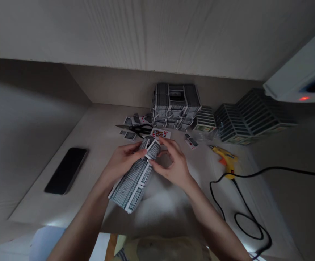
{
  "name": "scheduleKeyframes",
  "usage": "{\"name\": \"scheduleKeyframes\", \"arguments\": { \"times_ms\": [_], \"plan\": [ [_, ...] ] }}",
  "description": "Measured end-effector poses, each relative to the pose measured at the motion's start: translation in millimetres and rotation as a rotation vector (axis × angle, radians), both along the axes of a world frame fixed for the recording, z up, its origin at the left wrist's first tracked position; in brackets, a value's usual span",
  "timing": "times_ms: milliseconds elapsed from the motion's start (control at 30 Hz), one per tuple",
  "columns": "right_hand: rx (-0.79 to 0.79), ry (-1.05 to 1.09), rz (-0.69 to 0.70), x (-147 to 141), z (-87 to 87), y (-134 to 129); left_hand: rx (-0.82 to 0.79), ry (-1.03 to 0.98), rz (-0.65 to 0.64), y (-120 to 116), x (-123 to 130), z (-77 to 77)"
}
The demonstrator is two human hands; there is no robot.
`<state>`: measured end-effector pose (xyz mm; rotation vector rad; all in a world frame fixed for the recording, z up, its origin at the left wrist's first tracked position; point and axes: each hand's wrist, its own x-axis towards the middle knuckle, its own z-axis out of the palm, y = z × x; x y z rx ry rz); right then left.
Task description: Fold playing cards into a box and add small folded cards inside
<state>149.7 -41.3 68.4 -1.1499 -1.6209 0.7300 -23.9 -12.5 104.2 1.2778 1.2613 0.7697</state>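
A long folded structure of playing cards (131, 183), backs outward with a blue-grey pattern, is held tilted above the desk. My left hand (125, 159) grips its left side near the far end, thumb lying on top. At that same end my right hand (173, 163) pinches a bent playing card (154, 149) between thumb and fingers. Just beyond the hands lie a face card (161, 133) with red markings and a pair of black-handled scissors (139, 128), blades pointing left.
Behind stands a boxy stack of joined cards (175, 105). Further card stacks (255, 116) sit at the back right. A yellow glue gun (228, 159) with a looping black cable (244, 214) lies right, a black phone (66, 170) left. Cut card pieces (129, 135) lie near the scissors.
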Motion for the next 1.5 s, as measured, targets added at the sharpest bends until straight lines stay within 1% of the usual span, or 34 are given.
{"name": "scheduleKeyframes", "arguments": {
  "times_ms": [100, 233, 400, 567, 667, 767, 933, 1100, 1300, 1500],
  "plan": [
    [0.032, 0.004, 0.004, -0.8, -0.5, -0.9, 0.027, 0.043, 0.014, -0.4, 0.9, 2.2],
    [0.05, -0.019, 0.012, -0.9, 1.3, -1.6, 0.047, 0.046, -0.012, -1.1, 0.8, 3.2],
    [0.09, -0.005, 0.03, -1.0, 1.5, -1.9, 0.017, 0.027, -0.036, -0.2, -1.5, -0.3],
    [0.157, -0.02, 0.044, -2.1, -1.4, -1.2, -0.002, 0.029, -0.014, 1.3, -4.8, -4.9],
    [0.232, -0.055, 0.049, -2.9, -5.3, -0.4, -0.04, 0.017, -0.036, 0.6, -5.1, -2.9],
    [0.285, -0.02, 0.037, -4.2, -10.0, -0.7, -0.063, -0.013, -0.047, -0.5, -4.3, 0.0],
    [0.284, 0.011, 0.01, -6.1, -14.2, -2.7, -0.063, -0.05, -0.058, -0.5, -3.6, -0.8],
    [0.287, 0.018, 0.032, -5.8, -15.6, -3.0, -0.052, -0.048, -0.04, -0.5, -2.9, -2.3],
    [0.26, 0.035, 0.026, -6.0, -18.1, -4.2, -0.08, -0.062, -0.076, -0.9, -3.1, 1.0],
    [0.24, 0.085, 0.054, -5.6, -14.1, -3.6, -0.073, -0.033, -0.049, -0.9, -2.7, 3.1]
  ]
}}
